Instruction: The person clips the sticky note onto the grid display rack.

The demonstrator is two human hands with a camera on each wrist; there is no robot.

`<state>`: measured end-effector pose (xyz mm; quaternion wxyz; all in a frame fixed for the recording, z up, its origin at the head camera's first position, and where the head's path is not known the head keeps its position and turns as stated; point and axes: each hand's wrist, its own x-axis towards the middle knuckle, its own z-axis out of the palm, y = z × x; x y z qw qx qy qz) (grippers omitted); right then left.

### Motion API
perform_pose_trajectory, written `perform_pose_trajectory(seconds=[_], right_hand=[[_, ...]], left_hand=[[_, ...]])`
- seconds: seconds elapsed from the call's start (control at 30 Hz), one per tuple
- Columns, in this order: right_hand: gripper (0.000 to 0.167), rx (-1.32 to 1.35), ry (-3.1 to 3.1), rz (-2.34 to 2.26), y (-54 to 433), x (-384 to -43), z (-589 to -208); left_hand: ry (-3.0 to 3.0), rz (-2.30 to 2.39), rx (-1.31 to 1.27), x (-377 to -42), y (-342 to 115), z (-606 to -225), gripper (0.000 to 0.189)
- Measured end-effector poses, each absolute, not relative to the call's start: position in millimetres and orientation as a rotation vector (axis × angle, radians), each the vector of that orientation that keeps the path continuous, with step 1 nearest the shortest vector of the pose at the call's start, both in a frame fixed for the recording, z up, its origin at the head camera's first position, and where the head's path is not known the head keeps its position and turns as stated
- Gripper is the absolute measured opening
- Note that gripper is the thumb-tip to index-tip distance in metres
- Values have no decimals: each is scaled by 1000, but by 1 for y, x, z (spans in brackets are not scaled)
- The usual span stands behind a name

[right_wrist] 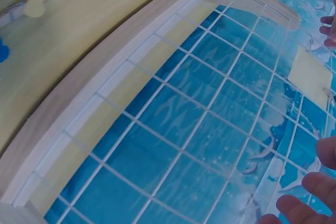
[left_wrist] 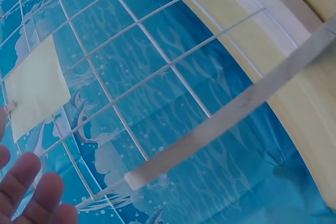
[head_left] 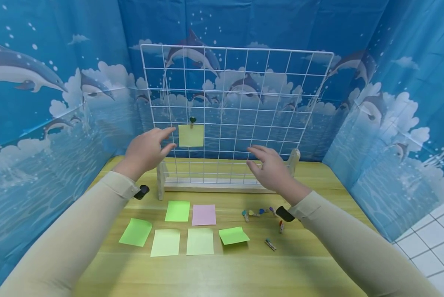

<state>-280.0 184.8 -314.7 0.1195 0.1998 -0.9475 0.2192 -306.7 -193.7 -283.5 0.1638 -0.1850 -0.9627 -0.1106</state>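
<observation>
A pale yellow sticky note (head_left: 191,136) hangs on the white wire grid (head_left: 257,109), held by a small clothespin (head_left: 192,121) with a dark green heart. Just left of the note, my left hand (head_left: 147,148) is raised with fingers extended and nothing in it. My right hand (head_left: 270,168) hovers before the grid's lower right part, fingers loosely spread and holding nothing. In the left wrist view the left fingers (left_wrist: 39,187) show below the note (left_wrist: 37,90). The right wrist view has the right fingers (right_wrist: 302,203) at its lower right.
On the wooden table (head_left: 229,276) lie several sticky notes, among them a pink one (head_left: 204,215) and a bright green one (head_left: 135,232). Several small clothespins (head_left: 270,244) are scattered to their right. The grid stands in a wooden base (head_left: 218,187), with dolphin-print curtains behind.
</observation>
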Motion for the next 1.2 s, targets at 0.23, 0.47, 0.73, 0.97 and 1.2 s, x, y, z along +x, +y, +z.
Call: perform_pose_trajectory(seconds=[0.23, 0.47, 0.73, 0.97, 1.2], right_hand=[[55, 579, -2780, 607, 199, -278, -324], [60, 578, -2830, 580, 210, -276, -330], [67, 570, -2908, 540, 221, -271, -338], [73, 565, -2931, 510, 227, -267, -348], [75, 565, -2950, 453, 233, -266, -357]], left_hand=[[-2725, -241, -604, -295, -201, -291, 59], [-2678, -154, -662, -289, -204, -304, 62], [-2719, -77, -688, -282, -205, -319, 66], [-2742, -73, -697, -278, -203, -330, 71], [-2768, -79, -709, -276, -203, -338, 74]])
